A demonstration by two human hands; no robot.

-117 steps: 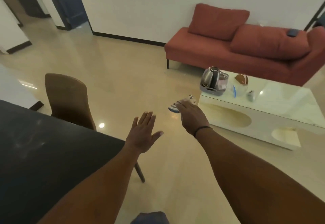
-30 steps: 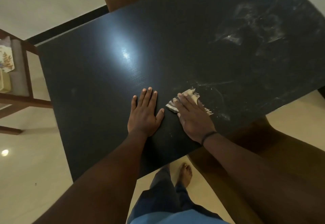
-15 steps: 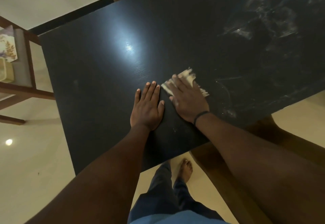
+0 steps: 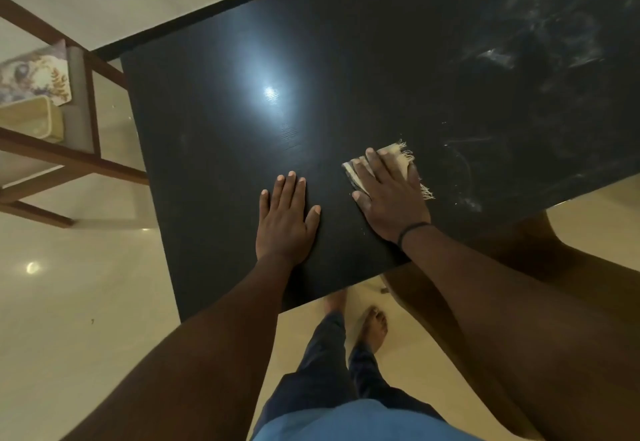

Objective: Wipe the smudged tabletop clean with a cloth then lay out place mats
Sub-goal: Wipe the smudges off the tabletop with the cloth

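Cloth [image 4: 398,160] under flat right hand [image 4: 389,198], long axis diagonal (fringe far-right); left hand [image 4: 284,222] flat on tabletop [image 4: 346,77].

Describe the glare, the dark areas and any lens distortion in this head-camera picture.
Head view: a bright lamp glare sits on the dark tabletop, left of the cloth; white smudges show at the far right, where the light is dim; a smaller light spot shines on the floor; the wide lens bends the table edges and stretches both forearms at the bottom; hands look sharp.
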